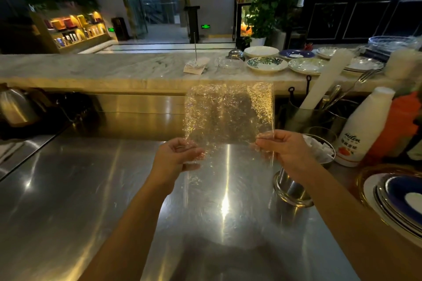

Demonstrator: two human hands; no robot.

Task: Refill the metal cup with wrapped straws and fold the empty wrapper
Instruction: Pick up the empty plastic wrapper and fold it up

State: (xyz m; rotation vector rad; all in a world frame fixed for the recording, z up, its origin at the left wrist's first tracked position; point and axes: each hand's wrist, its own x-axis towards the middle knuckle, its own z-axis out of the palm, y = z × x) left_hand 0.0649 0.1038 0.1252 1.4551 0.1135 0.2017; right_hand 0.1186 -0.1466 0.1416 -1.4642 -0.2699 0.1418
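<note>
A clear, crinkled plastic wrapper [228, 114] is held up flat above the steel counter [91, 189]. My left hand [175, 155] pinches its lower left part and my right hand [283, 148] pinches its lower right edge. The wrapper looks empty and stands upright, with a lower portion hanging below my hands. A metal cup [294, 187] stands on the counter just under my right wrist, with white wrapped straws [319, 150] showing at its top. My right forearm hides part of the cup.
A white bottle [363, 128] and an orange container [397, 125] stand at the right. Stacked plates [397, 203] lie at the right edge. A holder with utensils [319, 107] sits behind the cup. Plates line the marble ledge [114, 68]. A kettle [16, 105] sits far left.
</note>
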